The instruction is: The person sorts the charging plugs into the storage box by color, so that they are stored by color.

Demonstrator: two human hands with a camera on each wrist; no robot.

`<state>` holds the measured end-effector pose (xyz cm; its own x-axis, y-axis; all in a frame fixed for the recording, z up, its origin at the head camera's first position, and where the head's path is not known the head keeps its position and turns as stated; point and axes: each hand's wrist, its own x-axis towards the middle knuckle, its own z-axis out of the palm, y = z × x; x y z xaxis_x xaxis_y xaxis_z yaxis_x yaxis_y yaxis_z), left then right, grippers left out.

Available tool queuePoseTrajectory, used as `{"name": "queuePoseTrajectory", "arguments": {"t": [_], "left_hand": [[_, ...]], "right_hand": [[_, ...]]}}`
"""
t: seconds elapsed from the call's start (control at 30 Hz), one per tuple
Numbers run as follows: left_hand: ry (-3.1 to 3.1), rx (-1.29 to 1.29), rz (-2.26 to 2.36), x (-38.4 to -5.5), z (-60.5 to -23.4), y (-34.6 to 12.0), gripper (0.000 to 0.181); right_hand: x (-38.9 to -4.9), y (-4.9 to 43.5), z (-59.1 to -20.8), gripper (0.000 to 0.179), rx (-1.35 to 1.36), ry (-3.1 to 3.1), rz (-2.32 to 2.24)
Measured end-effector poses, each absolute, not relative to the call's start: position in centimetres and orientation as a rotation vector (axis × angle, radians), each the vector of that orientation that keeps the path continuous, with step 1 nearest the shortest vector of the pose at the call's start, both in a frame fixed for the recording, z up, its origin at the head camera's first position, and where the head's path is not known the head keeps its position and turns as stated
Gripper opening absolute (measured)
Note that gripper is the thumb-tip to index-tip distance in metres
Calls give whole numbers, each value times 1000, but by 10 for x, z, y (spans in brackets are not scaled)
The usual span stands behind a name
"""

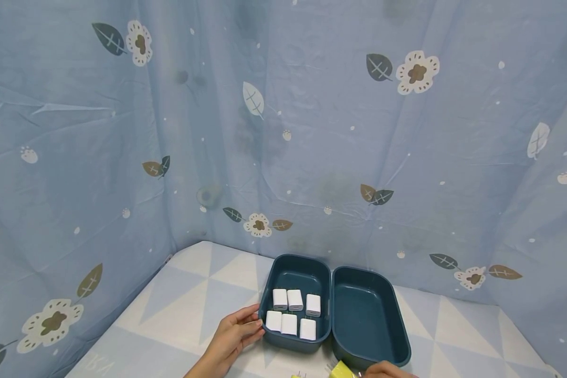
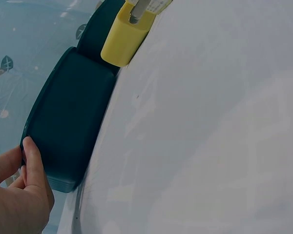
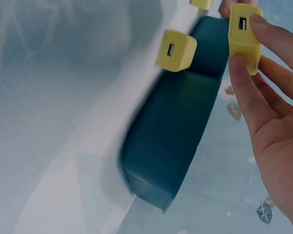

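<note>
My left hand [image 1: 230, 338] grips the front left corner of the left dark teal bin [image 1: 295, 344], its thumb and fingers at the rim in the left wrist view. Several white USB charger plugs [image 1: 289, 324] stand in two rows inside that bin. Between thumb and fingers, my right hand [image 3: 278, 97] pinches a yellow USB charger plug [image 3: 244, 41], its port facing the right wrist camera. Most of this hand falls below the head view. Another yellow charger plug [image 3: 177, 51] is near the right bin's front wall, and a third yellow plug [image 3: 201, 4] shows at the top edge.
The right dark teal bin [image 1: 366, 315] stands against the left one, with bare floor inside. Both are on a table with a blue and white triangle cloth [image 1: 179, 310]. Blue patterned curtains [image 1: 312, 157] hang behind and at the sides.
</note>
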<state>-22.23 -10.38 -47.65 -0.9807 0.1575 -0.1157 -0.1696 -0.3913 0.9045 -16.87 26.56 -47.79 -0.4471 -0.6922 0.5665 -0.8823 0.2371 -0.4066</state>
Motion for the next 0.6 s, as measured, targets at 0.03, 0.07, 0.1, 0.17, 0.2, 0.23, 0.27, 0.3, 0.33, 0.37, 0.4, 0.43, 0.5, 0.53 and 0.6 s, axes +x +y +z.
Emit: {"name": "queuePoseTrajectory", "arguments": {"t": [0.03, 0.07, 0.1, 0.17, 0.2, 0.23, 0.27, 0.3, 0.33, 0.37, 0.4, 0.43, 0.5, 0.53, 0.6], "left_hand": [[1608, -22, 2468, -222, -477, -104, 60], [1609, -26, 2468, -222, -477, -104, 60], [1608, -26, 2468, -222, -477, -104, 60], [1607, -23, 2470, -222, -477, -104, 60], [1605, -20, 2471, -222, -477, -104, 60], [1602, -16, 2471, -222, -477, -104, 60], [1598, -13, 2472, -222, -477, -104, 60], [1596, -10, 2472, -222, -477, -104, 60], [1593, -8, 2472, -222, -477, -104, 60], [1590, -7, 2472, -223, -477, -104, 60], [1588, -6, 2472, -222, -477, -104, 60], [1589, -8, 2472, -223, -477, -104, 60], [1596, -11, 2468, -223, -476, -104, 60], [1599, -13, 2468, -223, -476, -104, 60], [1606, -17, 2466, -223, -476, -104, 60]], "right_hand": [[-169, 265, -476, 38, 1482, -2197, 928], [-169, 264, -473, 39, 1475, -2139, 825], [-168, 262, -470, 39, 1465, -2092, 774], [-165, 261, -463, 38, 1391, -2109, 796], [-164, 261, -460, 37, 1363, -2105, 797], [-163, 261, -457, 37, 1339, -2126, 843], [-162, 262, -454, 36, 1294, -2172, 869], [-161, 263, -451, 35, 1258, -2219, 889], [-161, 265, -448, 34, 1236, -2269, 898], [-161, 267, -445, 33, 1236, -2316, 903], [-163, 270, -442, 32, 1251, -2357, 922], [-164, 272, -439, 31, 1252, -2422, 955], [-167, 276, -433, 33, 1262, -2527, 1014], [-169, 278, -431, 34, 1260, -2576, 1052], [-171, 280, -427, 40, 1252, -2635, 1123]]}}
